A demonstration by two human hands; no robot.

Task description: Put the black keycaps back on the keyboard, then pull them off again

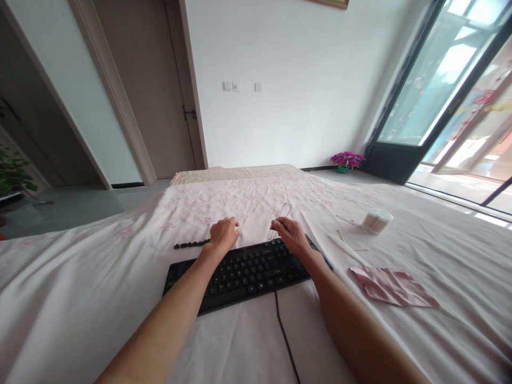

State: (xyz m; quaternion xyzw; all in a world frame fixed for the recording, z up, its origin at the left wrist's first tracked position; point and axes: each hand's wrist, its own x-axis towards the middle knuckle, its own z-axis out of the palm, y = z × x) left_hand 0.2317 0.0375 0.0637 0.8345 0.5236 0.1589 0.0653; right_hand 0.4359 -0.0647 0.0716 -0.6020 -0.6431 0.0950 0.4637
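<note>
A black keyboard (248,273) lies on a white cloth with pink flowers (100,277), its cable running toward me. My right hand (291,233) rests at the keyboard's far edge, fingers pinched on a thin wire keycap puller (282,215) that sticks up and away. My left hand (223,234) sits curled just beyond the keyboard's far edge; whether it holds anything is hidden. A row of small black keycaps (191,245) lies on the cloth just left of that hand.
A round tub of cotton swabs (376,220) stands to the right, with loose swabs near it. A pink cloth (392,287) lies right of the keyboard. A pot of purple flowers (346,160) sits on the floor by the glass door.
</note>
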